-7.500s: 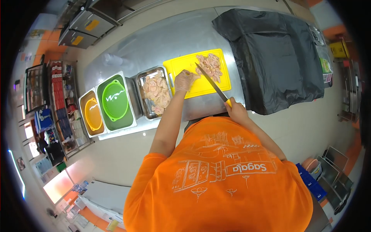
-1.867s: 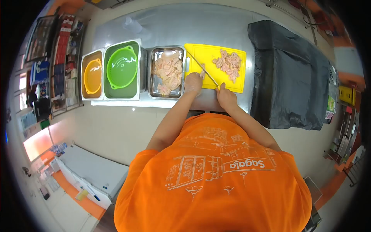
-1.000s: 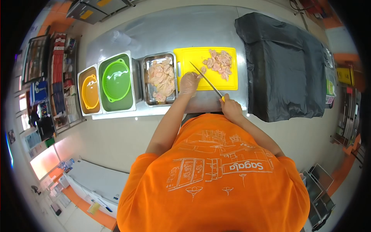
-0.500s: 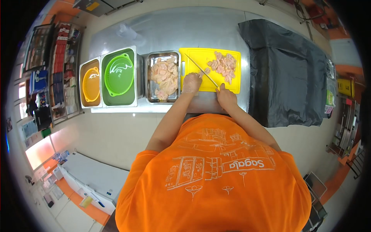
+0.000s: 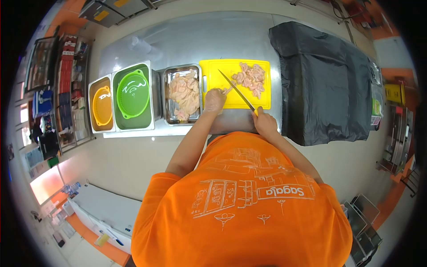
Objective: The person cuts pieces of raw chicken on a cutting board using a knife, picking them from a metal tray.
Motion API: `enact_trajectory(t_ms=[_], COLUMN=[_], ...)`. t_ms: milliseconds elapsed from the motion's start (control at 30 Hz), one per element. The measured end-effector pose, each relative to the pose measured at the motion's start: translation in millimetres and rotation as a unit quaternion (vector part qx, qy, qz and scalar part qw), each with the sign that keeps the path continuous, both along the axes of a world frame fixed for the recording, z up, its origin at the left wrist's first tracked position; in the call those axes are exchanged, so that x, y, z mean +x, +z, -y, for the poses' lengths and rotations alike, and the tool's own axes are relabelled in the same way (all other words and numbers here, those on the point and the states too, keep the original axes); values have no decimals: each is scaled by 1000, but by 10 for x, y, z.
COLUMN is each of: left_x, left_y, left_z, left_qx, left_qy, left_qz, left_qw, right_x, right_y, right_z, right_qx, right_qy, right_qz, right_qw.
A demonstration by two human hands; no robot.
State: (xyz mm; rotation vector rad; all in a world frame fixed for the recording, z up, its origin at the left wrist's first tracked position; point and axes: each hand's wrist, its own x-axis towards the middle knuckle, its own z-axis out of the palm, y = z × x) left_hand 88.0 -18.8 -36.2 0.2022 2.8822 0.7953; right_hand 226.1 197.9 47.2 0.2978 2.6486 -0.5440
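Observation:
My left hand (image 5: 215,100), in a clear plastic glove, is closed on a small strip of raw chicken (image 5: 227,90) at the left part of the yellow cutting board (image 5: 216,75). My right hand (image 5: 265,123) grips a knife (image 5: 237,90) by its yellow handle near the board's front edge. The blade slants up and left across the board, its tip beyond my left hand. A pile of cut chicken pieces (image 5: 251,80) lies at the board's upper right. Left of the board, a steel tray (image 5: 167,113) holds larger pale pieces of raw chicken (image 5: 184,94).
Farther left stand steel pans with a green basket (image 5: 120,97) and an orange basket (image 5: 97,113) inside. A black plastic sheet (image 5: 322,84) covers something on the right. A crumpled clear plastic item (image 5: 140,45) lies at the back of the steel table (image 5: 187,40).
The knife has turned more upright and shifted right, away from my left hand. My right hand has moved slightly right and nearer my body. The whole view has shifted a little.

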Motion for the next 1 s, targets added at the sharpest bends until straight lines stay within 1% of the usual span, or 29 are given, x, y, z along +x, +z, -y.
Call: enact_trajectory(t_ms=[133,333,433,567,633,733,833,933,1000], left_x=[12,63,115,180,150,144,127,161,162], left_y=[80,60,11,35,-63,-52,-42,-45,-63], left_z=[-33,-12,21,41,59,21,1,30,37], left_qx=[3,33,77,74,67,31,29,75,66], left_qy=[-7,4,9,20,17,16,37,32,37], left_qz=[-18,-24,-38,-24,-15,-29,-11,-21,-18], left_qw=[1000,999,996,997,997,999,999,996,997], right_x=[-123,-72,-47,-354,-625,-687,-307,60,162], right_y=[148,69,-80,-333,-325,-342,-358,-137,-59], right_z=[20,-33,-12,194,338,367,105,-89,-137], right_qx=[3,14,10,19,21,13,9,15,23], right_qy=[18,36,46,47,50,58,56,25,15], right_qz=[-15,16,7,-7,-10,-19,-12,54,101], right_qw=[1000,999,999,999,998,998,998,998,995])
